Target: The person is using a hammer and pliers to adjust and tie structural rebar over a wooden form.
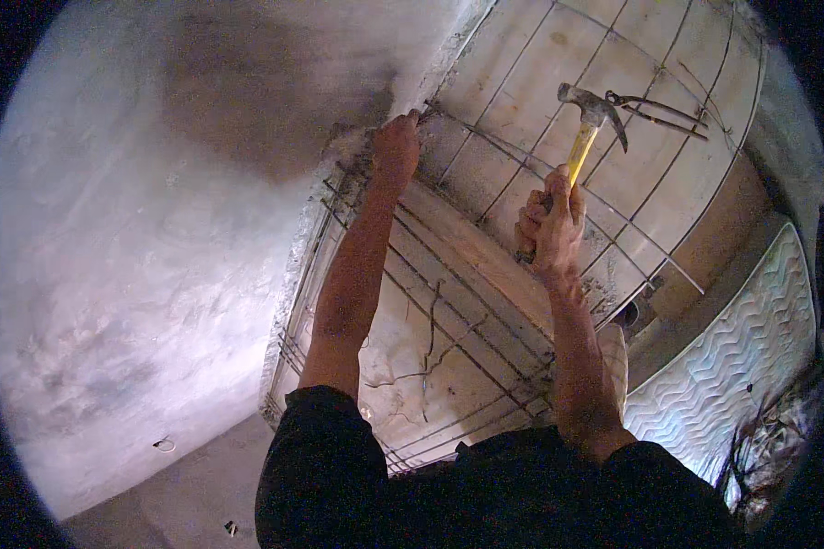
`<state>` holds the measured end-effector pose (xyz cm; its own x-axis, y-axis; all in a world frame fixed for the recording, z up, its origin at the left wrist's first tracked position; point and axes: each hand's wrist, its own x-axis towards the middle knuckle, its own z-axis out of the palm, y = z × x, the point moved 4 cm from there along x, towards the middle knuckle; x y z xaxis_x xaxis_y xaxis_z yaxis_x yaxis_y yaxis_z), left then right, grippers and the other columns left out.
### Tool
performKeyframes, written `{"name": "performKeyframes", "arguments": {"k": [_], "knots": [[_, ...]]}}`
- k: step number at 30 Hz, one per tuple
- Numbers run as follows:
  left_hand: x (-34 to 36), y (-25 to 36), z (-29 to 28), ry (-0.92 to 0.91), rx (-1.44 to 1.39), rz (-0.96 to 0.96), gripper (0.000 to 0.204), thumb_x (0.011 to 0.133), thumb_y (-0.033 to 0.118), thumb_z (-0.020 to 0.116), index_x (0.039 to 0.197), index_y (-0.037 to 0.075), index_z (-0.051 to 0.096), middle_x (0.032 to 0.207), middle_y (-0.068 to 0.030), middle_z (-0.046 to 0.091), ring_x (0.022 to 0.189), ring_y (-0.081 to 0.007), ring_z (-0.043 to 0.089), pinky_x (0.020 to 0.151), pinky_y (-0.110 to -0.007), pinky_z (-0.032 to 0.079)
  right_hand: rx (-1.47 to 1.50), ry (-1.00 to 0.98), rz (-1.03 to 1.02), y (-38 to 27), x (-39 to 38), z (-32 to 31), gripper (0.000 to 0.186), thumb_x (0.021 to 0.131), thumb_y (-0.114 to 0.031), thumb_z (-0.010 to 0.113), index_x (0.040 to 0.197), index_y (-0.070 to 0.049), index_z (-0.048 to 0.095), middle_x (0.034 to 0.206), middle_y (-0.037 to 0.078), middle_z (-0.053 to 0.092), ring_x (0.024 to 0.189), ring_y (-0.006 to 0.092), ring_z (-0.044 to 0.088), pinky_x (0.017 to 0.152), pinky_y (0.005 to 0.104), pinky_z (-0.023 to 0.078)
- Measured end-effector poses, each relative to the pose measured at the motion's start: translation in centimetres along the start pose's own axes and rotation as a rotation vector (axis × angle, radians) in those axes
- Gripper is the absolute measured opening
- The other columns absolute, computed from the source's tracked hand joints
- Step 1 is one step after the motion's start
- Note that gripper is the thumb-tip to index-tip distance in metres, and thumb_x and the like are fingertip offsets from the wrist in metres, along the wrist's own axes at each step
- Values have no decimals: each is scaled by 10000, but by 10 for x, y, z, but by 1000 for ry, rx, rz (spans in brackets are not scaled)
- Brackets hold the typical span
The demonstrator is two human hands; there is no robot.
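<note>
My right hand (551, 224) grips the yellow handle of a claw hammer (591, 117), whose steel head is raised in front of wooden formwork boards. My left hand (395, 146) is closed at the top corner of a steel rebar mesh (485, 302), where the bars meet the broken edge of a grey concrete wall (137, 238). It pinches something small there; what it is stays hidden. A pair of pincers (655, 108) hangs on the mesh just right of the hammer head.
Wooden boards (650, 174) sit behind the mesh, with cracked plaster lower down. A white quilted mattress (732, 366) leans at the right. Tangled wire (769, 439) lies at the lower right. A small wire loop (164, 445) rests near the floor.
</note>
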<state>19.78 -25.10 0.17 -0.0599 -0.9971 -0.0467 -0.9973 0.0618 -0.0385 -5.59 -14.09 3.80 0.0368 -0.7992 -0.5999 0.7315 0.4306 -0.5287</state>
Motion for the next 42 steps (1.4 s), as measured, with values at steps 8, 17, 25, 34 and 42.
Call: {"name": "performKeyframes", "arguments": {"k": [8, 17, 25, 34, 42], "knots": [[0, -12, 22, 139, 57, 66, 206, 805, 142, 501, 989, 82, 571, 844, -147, 616, 773, -328, 607, 647, -421, 484, 212, -74, 42, 85, 40, 16, 321, 899, -430, 417, 732, -158, 383, 466, -16, 341, 307, 109, 308, 267, 263, 248], [-30, 3, 6, 36, 1, 116, 226, 768, 111, 539, 988, 124, 591, 772, -119, 604, 736, -264, 624, 604, -386, 498, 269, 18, -22, 7, 15, 15, 326, 896, -429, 422, 728, -155, 368, 450, -23, 300, 317, 99, 285, 275, 264, 226], [-37, 12, 16, -3, 190, 212, 217, 784, 141, 531, 984, 134, 617, 765, -160, 585, 743, -305, 613, 622, -402, 503, 209, 33, -139, 2, 3, 15, 335, 891, -444, 431, 715, -169, 355, 456, -37, 256, 325, 79, 226, 280, 251, 179], [-28, -7, 1, 100, -395, -248, 244, 809, 130, 466, 1005, 77, 602, 950, -167, 603, 840, -309, 596, 763, -420, 466, -6, -190, -52, 3, -8, 24, 333, 893, -442, 431, 722, -166, 358, 460, -33, 293, 317, 78, 258, 279, 244, 189], [-41, 0, 8, 347, -191, -86, 299, 783, 153, 528, 1076, 109, 566, 1061, -123, 572, 964, -314, 550, 819, -450, 429, -334, -428, -294, 8, 0, 35, 317, 923, -371, 396, 715, -135, 353, 458, -25, 317, 311, 68, 275, 262, 242, 220]]}}
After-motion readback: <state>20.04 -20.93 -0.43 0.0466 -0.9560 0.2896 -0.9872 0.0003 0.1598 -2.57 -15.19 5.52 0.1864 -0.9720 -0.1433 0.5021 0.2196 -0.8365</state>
